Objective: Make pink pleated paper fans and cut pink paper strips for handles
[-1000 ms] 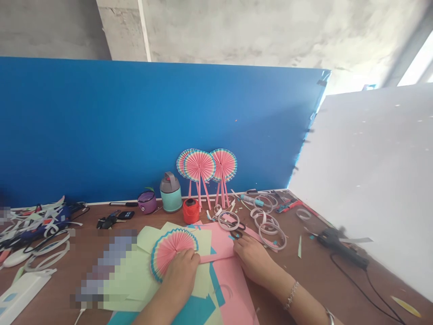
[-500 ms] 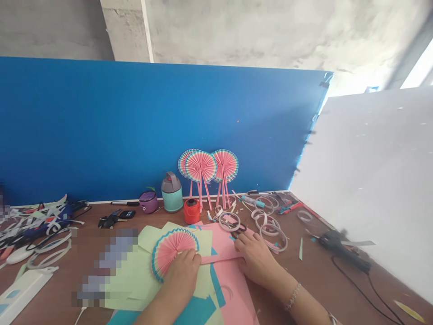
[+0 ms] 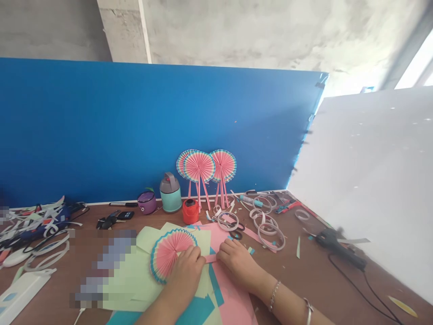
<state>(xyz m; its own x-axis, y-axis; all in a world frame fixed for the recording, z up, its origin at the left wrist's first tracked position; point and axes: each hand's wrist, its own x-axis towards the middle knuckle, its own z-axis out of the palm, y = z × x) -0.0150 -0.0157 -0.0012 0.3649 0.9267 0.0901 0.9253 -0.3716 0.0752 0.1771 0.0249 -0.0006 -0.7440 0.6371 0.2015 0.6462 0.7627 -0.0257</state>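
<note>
A round pleated paper fan (image 3: pixel 165 255), pink with a green and blue edge, lies on pale green paper sheets (image 3: pixel 125 280). Over its right edge is my left hand (image 3: pixel 187 266), fingers closed on a pink paper strip (image 3: pixel 211 258) that runs out to the right. My right hand (image 3: pixel 235 259) rests on the strip a short way along, fingers bent over it above pink paper (image 3: pixel 233 293). The strip's ends are hidden under my hands. Blue paper (image 3: pixel 196 311) shows below my left wrist.
Several finished fans (image 3: pixel 199 167) lean on the blue partition. A red pot (image 3: pixel 191 212), a teal container (image 3: pixel 171 196) and a purple pot (image 3: pixel 146 202) stand before it. Tape rolls (image 3: pixel 271 236) and scissors (image 3: pixel 239 230) lie right. A glue gun (image 3: pixel 341 250) trails a cable.
My right hand has slid left along the pink strip, closer to my left hand, so less of the strip shows between them. My left hand stays by the fan.
</note>
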